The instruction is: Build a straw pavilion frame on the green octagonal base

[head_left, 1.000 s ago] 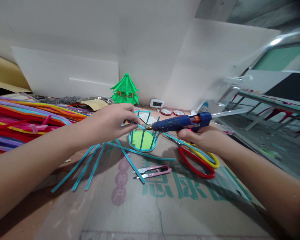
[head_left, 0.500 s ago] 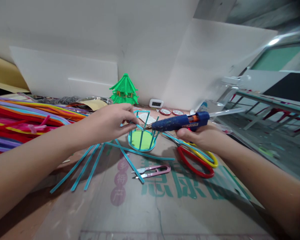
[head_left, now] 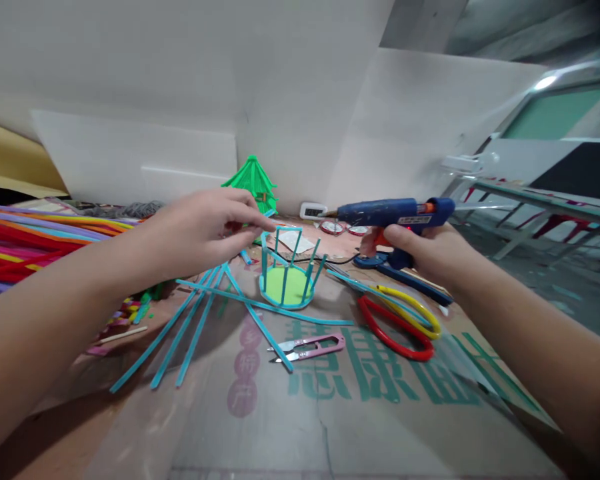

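Observation:
My left hand (head_left: 213, 223) is closed, thumb and forefinger pinched on a blue pipe cleaner at the upper left rim of a small round frame; the fingers partly hide it. The frame (head_left: 286, 268) has a yellow-green base and upright blue posts, some joined along the top by a blue strip. My right hand (head_left: 423, 247) grips a blue hot glue gun (head_left: 380, 212), its nozzle pointing left, above and apart from the frame. Several loose blue pipe cleaners (head_left: 195, 333) lie in front. Near them are pink thread snips (head_left: 313, 347) and scissors with red and yellow handles (head_left: 397, 320).
A green pipe-cleaner tree (head_left: 253, 179) stands behind my left hand. Colourful pipe cleaners (head_left: 40, 243) are piled at the left. A small digital clock (head_left: 313, 211) sits by the white wall board. Printed cardboard (head_left: 260, 440) covers the tabletop under clear plastic.
My right hand has moved the glue gun up and right, away from the frame. My left hand has shifted slightly left, staying at the frame's rim.

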Motion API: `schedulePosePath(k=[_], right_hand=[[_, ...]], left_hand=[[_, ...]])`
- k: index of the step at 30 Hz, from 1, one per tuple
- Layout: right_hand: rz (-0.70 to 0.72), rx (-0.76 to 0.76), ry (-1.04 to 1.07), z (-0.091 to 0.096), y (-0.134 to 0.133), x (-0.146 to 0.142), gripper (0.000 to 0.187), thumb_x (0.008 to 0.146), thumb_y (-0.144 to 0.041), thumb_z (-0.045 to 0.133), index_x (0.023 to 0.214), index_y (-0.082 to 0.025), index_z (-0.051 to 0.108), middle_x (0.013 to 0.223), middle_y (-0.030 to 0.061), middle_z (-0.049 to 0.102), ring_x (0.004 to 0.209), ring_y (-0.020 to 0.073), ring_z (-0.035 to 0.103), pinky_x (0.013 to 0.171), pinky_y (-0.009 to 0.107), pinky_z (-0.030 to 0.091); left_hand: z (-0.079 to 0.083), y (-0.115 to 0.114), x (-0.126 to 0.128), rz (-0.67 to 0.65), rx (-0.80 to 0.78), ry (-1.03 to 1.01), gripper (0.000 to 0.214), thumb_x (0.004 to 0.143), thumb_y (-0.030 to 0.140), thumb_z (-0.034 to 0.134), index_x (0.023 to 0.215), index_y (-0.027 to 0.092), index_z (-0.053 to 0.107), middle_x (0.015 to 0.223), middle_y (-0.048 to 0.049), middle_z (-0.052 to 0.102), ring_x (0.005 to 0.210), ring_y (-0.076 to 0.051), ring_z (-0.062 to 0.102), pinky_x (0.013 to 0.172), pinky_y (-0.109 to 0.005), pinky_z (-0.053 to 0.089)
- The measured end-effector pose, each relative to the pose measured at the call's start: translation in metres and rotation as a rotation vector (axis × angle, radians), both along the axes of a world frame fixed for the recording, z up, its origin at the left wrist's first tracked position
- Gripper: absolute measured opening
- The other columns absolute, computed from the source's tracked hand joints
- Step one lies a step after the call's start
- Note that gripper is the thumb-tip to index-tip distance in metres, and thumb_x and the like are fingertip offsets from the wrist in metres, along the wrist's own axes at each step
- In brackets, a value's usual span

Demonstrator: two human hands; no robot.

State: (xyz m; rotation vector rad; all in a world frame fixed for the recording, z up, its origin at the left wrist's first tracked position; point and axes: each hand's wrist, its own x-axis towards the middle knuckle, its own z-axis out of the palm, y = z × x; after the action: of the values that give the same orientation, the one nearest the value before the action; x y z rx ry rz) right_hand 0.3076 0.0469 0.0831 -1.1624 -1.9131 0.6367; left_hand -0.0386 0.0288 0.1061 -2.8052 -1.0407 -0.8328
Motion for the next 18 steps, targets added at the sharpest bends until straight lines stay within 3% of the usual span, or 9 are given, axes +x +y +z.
schedulePosePath(k=[3,5,8,13,18], right_hand=[[-0.025,-0.020,0.116,-0.008,0.024,0.009,0.034,0.081,-0.057,0.073,0.086,-0.024,0.077,0.088,0.0053,0.078,0.085,0.0238,0.072,0.071,0.033,0.056],[-0.114,-0.059,0.145,-0.013,0.043,0.009,0.032,0.075,-0.051,0.079,0.091,-0.024,0.078,0.092,0.0059,0.078,0.084,0.0237,0.072,0.068,0.033,0.056],[-0.231,-0.078,-0.054,-0.018,0.073,0.000,0.036,0.071,-0.047,0.082,0.092,-0.019,0.078,0.092,0.0087,0.078,0.082,0.0227,0.069,0.065,0.031,0.054],[-0.157,-0.146,-0.215,-0.039,0.118,-0.020,0.035,0.081,-0.046,0.076,0.099,-0.016,0.075,0.092,0.0075,0.077,0.075,0.0174,0.066,0.059,0.025,0.050],[-0.066,-0.247,-0.307,-0.060,0.135,-0.028,0.027,0.089,-0.042,0.068,0.092,-0.016,0.073,0.078,0.0064,0.076,0.064,0.0165,0.068,0.055,0.024,0.051]], left_hand=[[0.008,-0.004,-0.002,0.037,0.007,-0.084,0.029,0.093,0.025,0.050,0.104,0.019,0.076,0.092,-0.0053,0.072,0.079,-0.016,0.064,0.068,-0.027,0.046],[0.009,-0.004,-0.003,0.060,-0.014,-0.125,0.025,0.092,0.024,0.051,0.100,0.019,0.075,0.089,-0.0040,0.074,0.082,-0.017,0.066,0.072,-0.027,0.048],[0.006,-0.001,-0.006,0.092,-0.045,-0.164,0.019,0.092,0.025,0.053,0.099,0.020,0.070,0.090,-0.0030,0.074,0.083,-0.017,0.069,0.071,-0.027,0.050],[-0.002,0.006,-0.010,0.119,-0.111,-0.231,0.028,0.091,0.028,0.056,0.119,0.024,0.060,0.093,-0.0024,0.076,0.089,-0.020,0.073,0.070,-0.028,0.052],[0.000,0.001,-0.002,0.186,-0.071,-0.220,0.021,0.088,0.040,0.061,0.092,0.022,0.071,0.083,-0.0011,0.074,0.074,-0.017,0.068,0.066,-0.027,0.048]])
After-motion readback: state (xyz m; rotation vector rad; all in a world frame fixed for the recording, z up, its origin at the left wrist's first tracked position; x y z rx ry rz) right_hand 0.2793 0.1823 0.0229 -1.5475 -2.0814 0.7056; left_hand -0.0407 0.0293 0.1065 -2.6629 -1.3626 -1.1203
